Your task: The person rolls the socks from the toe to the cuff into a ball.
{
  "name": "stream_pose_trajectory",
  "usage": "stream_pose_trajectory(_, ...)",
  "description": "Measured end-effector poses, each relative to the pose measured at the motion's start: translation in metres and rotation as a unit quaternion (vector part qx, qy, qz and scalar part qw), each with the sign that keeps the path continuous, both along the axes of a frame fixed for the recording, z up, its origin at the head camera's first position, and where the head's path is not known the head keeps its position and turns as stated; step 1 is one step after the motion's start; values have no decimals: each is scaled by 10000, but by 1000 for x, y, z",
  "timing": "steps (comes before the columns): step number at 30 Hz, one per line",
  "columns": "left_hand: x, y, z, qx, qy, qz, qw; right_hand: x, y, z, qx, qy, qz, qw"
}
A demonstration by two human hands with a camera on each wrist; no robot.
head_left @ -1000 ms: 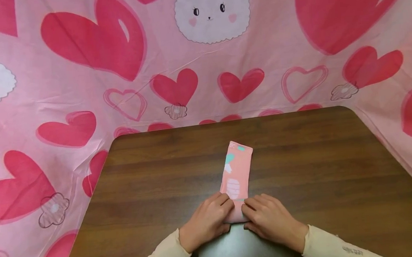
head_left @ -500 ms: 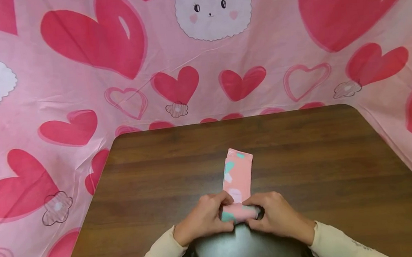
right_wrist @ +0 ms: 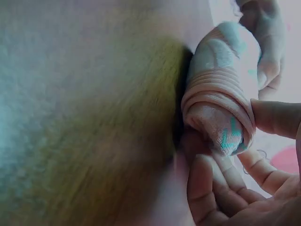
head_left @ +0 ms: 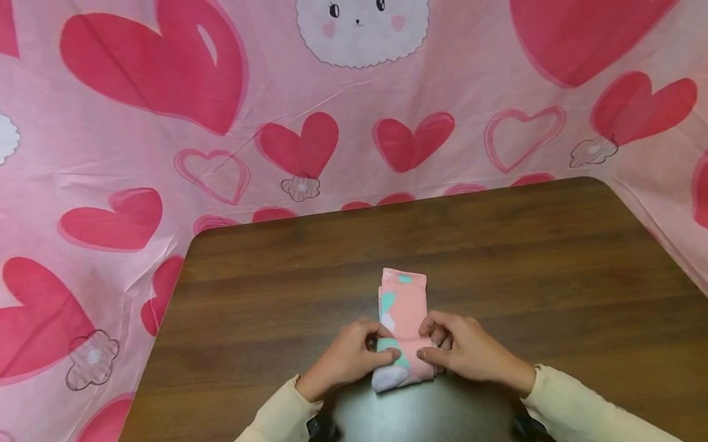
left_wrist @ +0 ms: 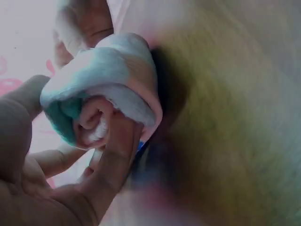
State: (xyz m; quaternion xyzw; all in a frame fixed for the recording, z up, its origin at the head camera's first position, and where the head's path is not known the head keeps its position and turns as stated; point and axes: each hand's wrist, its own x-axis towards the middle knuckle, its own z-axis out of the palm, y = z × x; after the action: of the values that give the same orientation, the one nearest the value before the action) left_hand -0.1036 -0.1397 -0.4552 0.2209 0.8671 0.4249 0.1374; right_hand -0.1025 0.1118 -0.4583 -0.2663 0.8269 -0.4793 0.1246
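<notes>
A pair of pink socks (head_left: 405, 309) with green and white patches lies on the table, its far part flat and its near part rolled up. My left hand (head_left: 345, 358) grips the left end of the sock roll (left_wrist: 136, 70), thumb on top. In the left wrist view, a finger reaches into the spiral of layers. The right hand (head_left: 480, 352) pinches the roll's other end with its thumb on the near side. Ribbed folds show at that end of the sock roll (right_wrist: 218, 89) in the right wrist view.
A dark wooden table (head_left: 272, 273) with rounded far corners carries the socks. Behind and beside it hangs a pink cloth (head_left: 353, 99) printed with hearts. Dark objects (head_left: 324, 429) show under both wrists.
The roll has grown thicker and the flat part of the socks has become shorter. Both hands have shifted from pressing over the near end to holding the roll by its two ends.
</notes>
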Motion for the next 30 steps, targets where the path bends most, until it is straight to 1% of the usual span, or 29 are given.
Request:
stream_pose_trajectory(1,0,1,1,-75,239,25,9997,-1,0,0,17,44,-40,10000)
stream_pose_trajectory(3,1,2,5,-208,885,38,9959,-2,-1,0,76,137,-118,9998)
stream_pose_trajectory(4,2,2,7,-217,1239,-38,9921,-2,-1,0,106,155,-149,9997)
stream_pose_trajectory(5,4,3,9,-245,1609,-162,9865,-1,-1,0,146,199,-179,9995)
stream_pose_trajectory(6,6,2,11,-254,1976,-320,9794,-1,-2,1,201,262,-206,9992)
stream_pose_trajectory(8,10,1,14,-286,2643,-707,9614,1,-3,1,349,469,-279,9979)
stream_pose_trajectory(9,12,1,14,-322,2903,-907,9521,2,-4,1,435,680,-310,9963)
stream_pose_trajectory(10,13,0,15,-374,3112,-1085,9434,4,-4,1,522,989,-324,9932)
stream_pose_trajectory(11,15,-1,15,-449,3238,-1219,9372,6,-5,1,620,1420,-305,9875)
stream_pose_trajectory(12,16,-2,15,-513,3320,-1310,9327,7,-5,1,675,1909,-234,9790)
stream_pose_trajectory(13,16,-2,16,-577,3361,-1367,9301,8,-5,2,682,2449,-121,9671)
stream_pose_trajectory(14,16,-3,16,-651,3383,-1412,9281,9,-4,2,662,3012,22,9513)
stream_pose_trajectory(16,16,-4,16,-711,3355,-1477,9277,11,-4,1,612,4061,387,9110)
stream_pose_trajectory(17,15,-5,16,-732,3350,-1513,9271,11,-3,0,600,4448,592,8917)
stream_pose_trajectory(18,15,-6,16,-736,3359,-1551,9261,12,-3,0,616,4717,791,8761)
stream_pose_trajectory(19,15,-6,16,-731,3372,-1589,9250,13,-2,-1,681,4912,948,8632)
stream_pose_trajectory(20,15,-7,15,-728,3395,-1624,9236,13,-1,-2,774,5025,1069,8544)
stream_pose_trajectory(21,14,-8,14,-704,3393,-1654,9233,14,-1,-3,885,5089,1158,8484)
stream_pose_trajectory(23,13,-9,13,-693,3430,-1706,9211,14,1,-5,1106,5047,1251,8470)
stream_pose_trajectory(24,12,-10,12,-679,3419,-1719,9214,14,2,-7,1170,5031,1280,8467)
stream_pose_trajectory(27,11,-11,9,-679,3394,-1746,9218,14,3,-12,1175,4928,1296,8524)
stream_pose_trajectory(28,11,-11,8,-699,3407,-1741,9213,14,3,-13,1173,4897,1277,8545)
stream_pose_trajectory(30,12,-10,6,-816,3482,-1711,9181,13,2,-14,1119,4900,1268,8552)
